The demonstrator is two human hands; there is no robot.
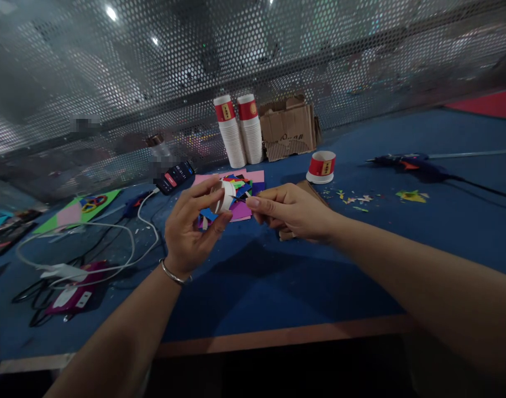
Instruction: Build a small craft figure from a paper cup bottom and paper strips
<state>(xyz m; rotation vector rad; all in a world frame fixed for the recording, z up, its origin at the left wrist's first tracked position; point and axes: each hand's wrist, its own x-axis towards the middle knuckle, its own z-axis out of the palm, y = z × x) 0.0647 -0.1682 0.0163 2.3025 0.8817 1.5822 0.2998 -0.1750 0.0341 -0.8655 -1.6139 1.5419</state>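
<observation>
Wearing a bracelet at the wrist, my left hand (197, 224) holds a small white paper cup piece (226, 197) between thumb and fingers, tilted toward the right. My right hand (280, 210) is closed in a pinch around a thin dark tool, whose tip points at the white piece; the tool is too small to name. Behind both hands lie colored paper scraps (243, 188) on pink and purple sheets (241, 210). A red and white paper cup (321, 167) stands on the blue table (278, 287), beyond my right hand.
Two stacks of cups (231, 141) stand by a torn cardboard box (288, 128). Glue guns (418, 166) lie right and left. A phone (176, 177), white cable (132, 243) and purple power strip (77, 290) are at left. Small scraps (354, 198) lie right.
</observation>
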